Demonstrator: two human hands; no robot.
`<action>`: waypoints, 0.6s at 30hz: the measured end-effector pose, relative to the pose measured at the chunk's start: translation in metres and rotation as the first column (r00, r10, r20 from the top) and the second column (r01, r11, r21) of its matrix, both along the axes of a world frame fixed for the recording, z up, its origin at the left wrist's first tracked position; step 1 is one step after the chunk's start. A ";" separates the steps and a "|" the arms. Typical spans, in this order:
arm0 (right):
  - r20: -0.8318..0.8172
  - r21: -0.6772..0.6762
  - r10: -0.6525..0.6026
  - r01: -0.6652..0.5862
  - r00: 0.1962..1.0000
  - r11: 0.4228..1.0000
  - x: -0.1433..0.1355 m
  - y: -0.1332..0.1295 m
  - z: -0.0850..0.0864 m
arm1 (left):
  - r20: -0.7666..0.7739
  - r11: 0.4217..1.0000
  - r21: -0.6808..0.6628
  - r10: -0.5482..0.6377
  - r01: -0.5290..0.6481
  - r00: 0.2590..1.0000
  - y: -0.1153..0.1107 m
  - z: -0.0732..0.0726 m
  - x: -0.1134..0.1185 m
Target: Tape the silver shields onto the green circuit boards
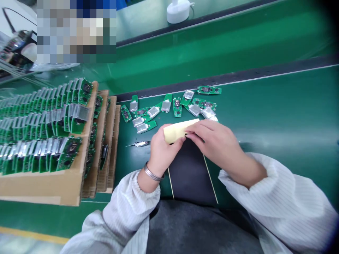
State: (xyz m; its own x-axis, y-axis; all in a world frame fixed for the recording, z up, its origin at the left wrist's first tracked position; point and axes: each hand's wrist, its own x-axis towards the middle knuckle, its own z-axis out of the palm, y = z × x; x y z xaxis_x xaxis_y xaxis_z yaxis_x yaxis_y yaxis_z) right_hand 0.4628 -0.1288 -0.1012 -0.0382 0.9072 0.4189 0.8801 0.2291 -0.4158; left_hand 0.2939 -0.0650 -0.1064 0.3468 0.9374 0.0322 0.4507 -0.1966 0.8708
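L hand (164, 147) gripping blk sheet (192, 173), curled cream end (178, 130), R hand (218, 141) pinching same end

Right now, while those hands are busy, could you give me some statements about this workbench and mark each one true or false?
1. The left hand and right hand are both at a pale yellow sheet. True.
2. The metal bracelet is on the right wrist. False: it is on the left wrist.
3. Loose circuit boards lie on the green table beyond the hands. True.
4. The cardboard holders stand to the person's right. False: they stand to the left.
5. The sleeves are black. False: they are whitish with fine stripes.
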 end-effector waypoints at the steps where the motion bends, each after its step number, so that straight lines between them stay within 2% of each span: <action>1: 0.003 -0.024 -0.004 0.004 1.000 1.000 0.000 0.001 -0.002 | 0.012 0.999 -0.038 -0.016 0.016 1.000 0.001 -0.001 0.000; 5: -0.175 -0.170 -0.016 -0.015 0.984 0.985 0.003 0.007 -0.006 | 0.015 0.990 -0.134 -0.047 0.049 0.999 0.003 -0.001 -0.002; 10: -0.323 -0.285 -0.040 -0.057 0.946 0.957 0.006 0.013 -0.010 | -0.013 0.989 -0.122 -0.092 0.089 0.996 0.005 0.002 -0.001; 15: -0.398 -0.300 -0.108 -0.018 0.911 0.954 0.008 0.013 -0.013 | -0.123 0.992 -0.019 -0.129 0.128 0.984 0.001 -0.003 0.003; 18: -0.433 -0.272 -0.096 -0.029 0.896 0.962 0.009 0.013 -0.014 | -0.209 0.969 0.150 -0.162 0.195 0.964 -0.009 -0.001 0.000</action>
